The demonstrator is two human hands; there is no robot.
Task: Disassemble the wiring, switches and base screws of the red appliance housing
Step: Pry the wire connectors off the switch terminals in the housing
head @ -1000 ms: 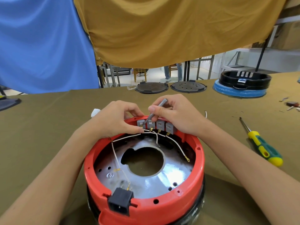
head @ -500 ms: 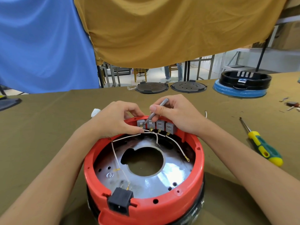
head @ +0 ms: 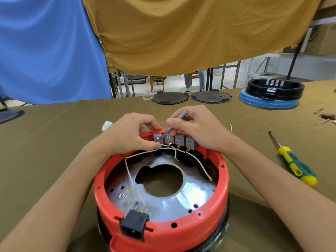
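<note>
The round red housing (head: 214, 218) stands upside down on the table, its shiny metal plate (head: 183, 199) with a centre hole showing. Several grey switches (head: 179, 140) line its far inner wall, white wires (head: 130, 174) running from them to a black power socket (head: 134, 224) at the near rim. My left hand (head: 129, 133) pinches a wire at the leftmost switch. A thin grey metal tool (head: 174, 124) is gripped in my right hand (head: 198, 127), its tip against the left switches.
A green-and-yellow screwdriver (head: 292, 163) lies to the right on the olive table cloth (head: 54, 142). Two black round lids (head: 170, 97) and a black-and-blue housing (head: 272, 95) sit at the far edge. Small loose parts (head: 325, 116) lie far right, a white scrap (head: 107, 125) by the left hand.
My right hand has shifted the tool slightly at the switches. Both hands otherwise stay in place on the far rim.
</note>
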